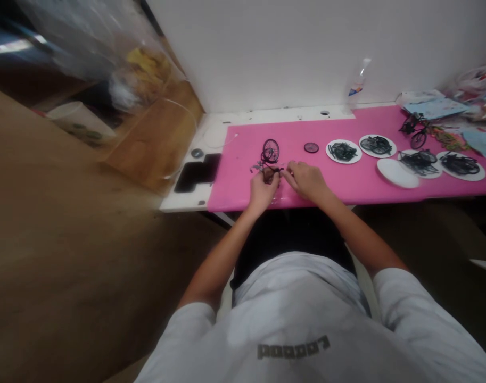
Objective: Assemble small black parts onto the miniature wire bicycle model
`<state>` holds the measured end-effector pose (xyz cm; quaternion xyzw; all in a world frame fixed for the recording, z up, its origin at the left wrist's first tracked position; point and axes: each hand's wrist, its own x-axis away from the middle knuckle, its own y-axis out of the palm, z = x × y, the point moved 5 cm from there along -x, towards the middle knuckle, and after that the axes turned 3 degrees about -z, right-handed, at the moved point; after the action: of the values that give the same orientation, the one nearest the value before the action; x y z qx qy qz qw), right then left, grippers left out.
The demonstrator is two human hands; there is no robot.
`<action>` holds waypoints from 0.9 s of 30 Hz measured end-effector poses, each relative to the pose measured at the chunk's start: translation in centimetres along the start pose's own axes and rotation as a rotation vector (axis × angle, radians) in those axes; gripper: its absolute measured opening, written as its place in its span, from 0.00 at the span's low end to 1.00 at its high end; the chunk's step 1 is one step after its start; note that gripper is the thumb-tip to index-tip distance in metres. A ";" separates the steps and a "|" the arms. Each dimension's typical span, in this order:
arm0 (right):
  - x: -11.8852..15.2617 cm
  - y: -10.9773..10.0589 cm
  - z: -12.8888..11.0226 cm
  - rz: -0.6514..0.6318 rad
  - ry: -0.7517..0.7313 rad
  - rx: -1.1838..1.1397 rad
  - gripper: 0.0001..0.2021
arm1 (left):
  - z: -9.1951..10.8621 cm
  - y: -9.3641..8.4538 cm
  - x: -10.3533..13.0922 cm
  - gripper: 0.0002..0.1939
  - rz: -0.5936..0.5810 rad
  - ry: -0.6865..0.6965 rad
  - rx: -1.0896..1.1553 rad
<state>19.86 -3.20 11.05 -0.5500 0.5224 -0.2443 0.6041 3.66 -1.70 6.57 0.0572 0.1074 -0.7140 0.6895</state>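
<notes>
My left hand (263, 191) grips a small dark toy bicycle (266, 164) above the pink mat (243, 159), with its one visible wheel (271, 151) pointing away from me. Close on the right, my right hand (304, 180) has its thumb and fingers pinched together beside the bicycle's near end. Whatever those fingertips hold is too small to make out. A loose black toy wheel (311, 147) lies flat on the mat, beyond my right hand.
White plates of dark toy parts (344, 151) stand to the right, and a white lid or plate (398, 173) overlaps one. An assembled toy bicycle (414, 129) is behind them. A clear bottle (358, 80) stands by the wall. A black phone-like object (197, 173) lies left of the mat.
</notes>
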 end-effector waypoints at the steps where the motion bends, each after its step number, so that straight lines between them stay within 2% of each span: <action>1: 0.1 -0.1 -0.1 0.002 -0.012 -0.029 0.19 | -0.2 -0.1 -0.1 0.10 0.004 0.008 -0.007; 6: 0.1 0.0 -0.2 -0.063 -0.080 -0.101 0.14 | -0.9 -0.5 -0.6 0.11 0.003 0.010 -0.024; 15: -0.4 0.6 -0.5 -0.117 -0.023 0.022 0.19 | -0.3 -0.4 -0.2 0.10 0.041 0.008 -0.034; 23: -0.4 -0.1 -0.9 -0.257 0.075 0.030 0.19 | -1.4 -0.3 -0.3 0.11 0.040 0.057 -0.057; 27: -0.4 -0.3 -0.6 -0.268 0.076 -0.016 0.18 | -1.9 -0.1 -0.5 0.09 0.032 0.060 -0.029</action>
<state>19.27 -3.21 11.50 -0.6102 0.4685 -0.3394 0.5413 3.44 -0.80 4.82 0.0702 0.1372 -0.6994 0.6979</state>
